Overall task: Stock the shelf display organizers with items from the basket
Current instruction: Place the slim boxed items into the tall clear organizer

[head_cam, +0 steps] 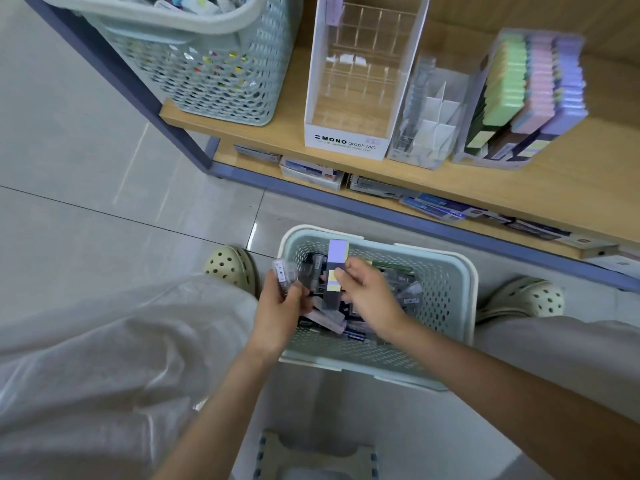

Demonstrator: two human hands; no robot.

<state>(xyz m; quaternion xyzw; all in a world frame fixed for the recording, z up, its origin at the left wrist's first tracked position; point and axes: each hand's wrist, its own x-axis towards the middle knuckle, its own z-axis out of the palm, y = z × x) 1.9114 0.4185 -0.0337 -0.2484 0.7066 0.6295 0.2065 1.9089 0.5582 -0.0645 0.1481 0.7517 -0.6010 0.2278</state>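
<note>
A pale green basket stands on the floor between my feet, filled with small packaged stationery. My right hand pinches a purple-topped pack upright over the basket. My left hand grips a couple of clear packets at the basket's left rim. On the wooden shelf stand a white MONO display box with clear dividers, a clear organizer with white dividers, and a clear organizer holding green, pink and purple packs.
A second, larger green basket full of items sits on the shelf's left end. Boxes lie on the lower shelf behind a blue rail. A small step stool is below me. Tiled floor lies to the left.
</note>
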